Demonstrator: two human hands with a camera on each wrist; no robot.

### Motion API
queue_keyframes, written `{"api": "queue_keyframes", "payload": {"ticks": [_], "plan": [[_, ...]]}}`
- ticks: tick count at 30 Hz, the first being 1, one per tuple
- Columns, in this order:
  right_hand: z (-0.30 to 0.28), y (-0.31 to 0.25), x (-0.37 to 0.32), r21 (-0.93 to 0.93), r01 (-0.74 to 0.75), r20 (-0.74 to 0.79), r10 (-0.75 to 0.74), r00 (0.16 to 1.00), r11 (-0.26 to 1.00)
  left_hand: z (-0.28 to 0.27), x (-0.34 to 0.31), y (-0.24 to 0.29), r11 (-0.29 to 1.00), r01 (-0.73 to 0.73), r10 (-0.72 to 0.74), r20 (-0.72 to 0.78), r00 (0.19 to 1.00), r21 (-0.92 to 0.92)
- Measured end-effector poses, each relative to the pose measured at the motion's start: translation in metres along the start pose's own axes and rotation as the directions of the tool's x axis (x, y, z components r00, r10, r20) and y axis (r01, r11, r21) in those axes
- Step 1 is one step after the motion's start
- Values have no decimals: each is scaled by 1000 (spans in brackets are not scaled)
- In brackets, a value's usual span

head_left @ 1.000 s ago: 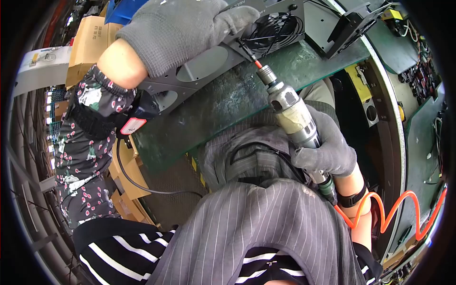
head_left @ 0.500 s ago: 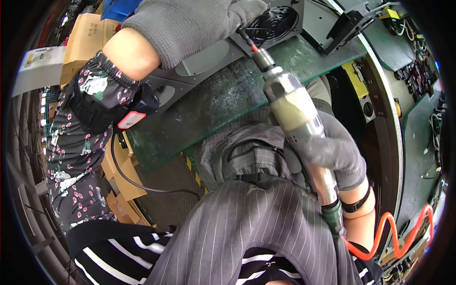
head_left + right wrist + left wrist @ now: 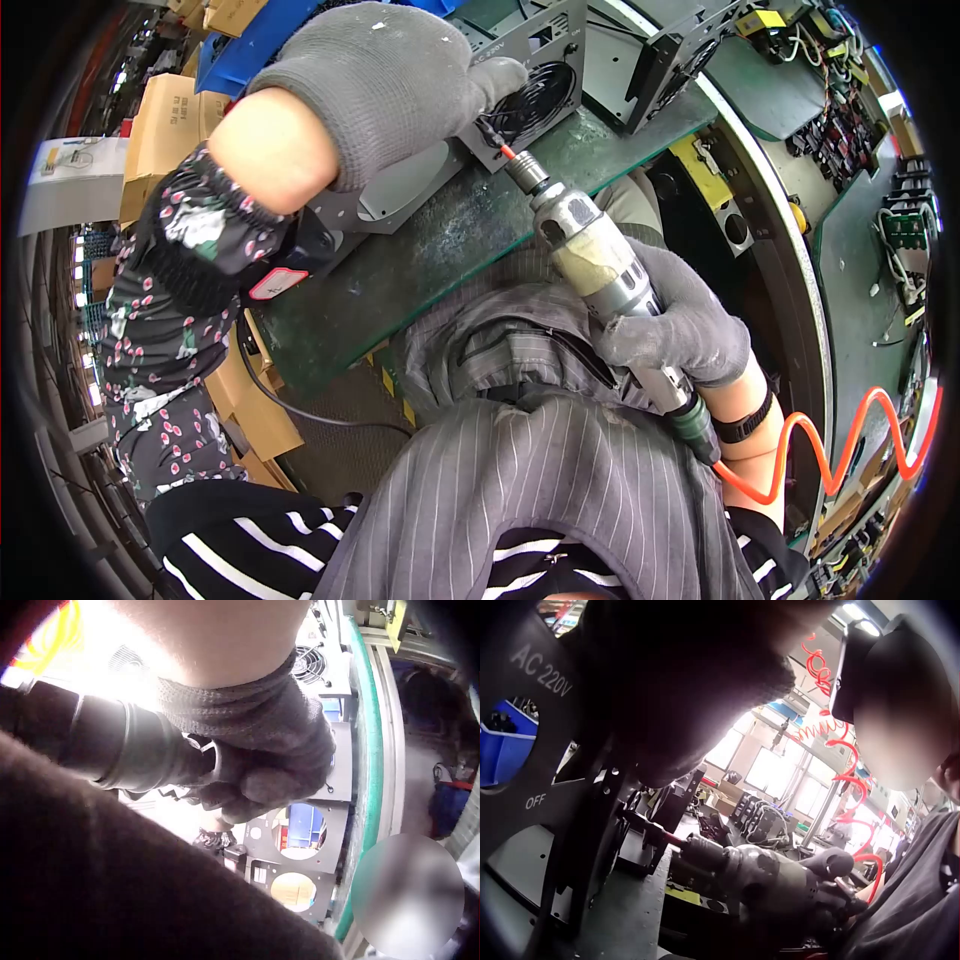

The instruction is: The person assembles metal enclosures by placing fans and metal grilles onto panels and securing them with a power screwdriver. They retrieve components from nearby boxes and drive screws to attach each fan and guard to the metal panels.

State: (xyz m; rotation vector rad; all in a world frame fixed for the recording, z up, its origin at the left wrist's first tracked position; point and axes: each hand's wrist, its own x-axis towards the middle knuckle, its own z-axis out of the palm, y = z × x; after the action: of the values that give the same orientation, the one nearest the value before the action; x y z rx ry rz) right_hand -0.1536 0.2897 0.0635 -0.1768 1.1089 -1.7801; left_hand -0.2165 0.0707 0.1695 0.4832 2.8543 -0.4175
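My gloved right hand (image 3: 680, 315) grips an air screwdriver (image 3: 595, 260) with an orange coiled hose at its rear. Its bit points up and left, with the end right at the lower left corner of a black fan (image 3: 540, 100) on a grey metal panel (image 3: 550, 40). In the left wrist view that panel (image 3: 536, 776) carries the prints "AC 220V" and "OFF", and the driver (image 3: 772, 877) comes in from the right. Over the panel lies my gloved left hand (image 3: 380, 90), one digit stretched along the fan near the bit. Its other fingers are hidden.
The panel stands on a green workbench (image 3: 430, 240) with its edge close to my lap. A second dark metal frame (image 3: 675, 70) is to the right. Blue bins (image 3: 250, 55) and a cardboard box (image 3: 165, 130) sit at the left. The orange hose (image 3: 800, 450) loops at the right.
The driver swung nearer the camera half a second ago, then back; its bit stays by the fan's corner. Panel and fan now appear lower and further left. The left hand stays over the panel.
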Motion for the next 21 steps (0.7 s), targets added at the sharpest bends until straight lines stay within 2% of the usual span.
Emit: {"api": "queue_keyframes", "payload": {"ticks": [2,3,4,5,6,7,8,9,10,11,12,13,14,16,19,21], "plan": [[-4,2,-1,-60,33,-17,-34,999,998,-1,-3,0,999,44,-45,42,998,27],[-5,3,-4,-56,34,-3,-35,999,998,6,-10,-1,997,48,-33,-209,977,68],[-7,4,-8,-49,32,9,-32,999,998,9,-19,-1,993,60,-9,-442,897,103],[-13,9,-10,-49,32,12,-32,999,998,7,-34,1,993,62,-10,-442,897,105],[-21,17,-12,-115,45,-10,-47,999,992,2,-53,6,933,-122,5,-328,945,-338],[-27,24,-15,-180,57,-32,-63,997,982,-1,-68,12,656,-220,75,-228,971,-722],[-30,27,-18,-167,33,-61,-44,997,985,11,-79,21,522,-137,95,-103,990,-842],[-33,32,-18,-168,33,-56,-43,998,985,35,-84,27,375,-32,129,18,991,-927],[-36,37,-18,-142,26,-80,-37,996,989,63,-83,29,-20,215,156,210,965,-976],[-38,40,-18,-115,20,-108,-32,994,993,93,-80,31,-395,439,259,361,896,-807],[-39,40,-19,-93,-23,-103,14,995,995,118,-73,36,-651,459,194,451,871,-605],[-39,39,-20,-91,-28,-104,19,994,995,137,-67,39,-848,399,160,549,820,-349],[-39,37,-20,-98,-67,-91,58,994,993,151,-63,37,-849,400,162,548,820,-347],[-37,35,-20,-115,-113,-83,104,991,987,168,-57,34,-958,263,197,408,891,-111],[-30,31,-17,-90,-143,-35,140,990,986,168,-52,38,-949,253,188,305,934,-190],[-26,30,-14,-109,-134,-32,132,991,985,163,-48,40,-937,238,142,345,928,-254]]}}
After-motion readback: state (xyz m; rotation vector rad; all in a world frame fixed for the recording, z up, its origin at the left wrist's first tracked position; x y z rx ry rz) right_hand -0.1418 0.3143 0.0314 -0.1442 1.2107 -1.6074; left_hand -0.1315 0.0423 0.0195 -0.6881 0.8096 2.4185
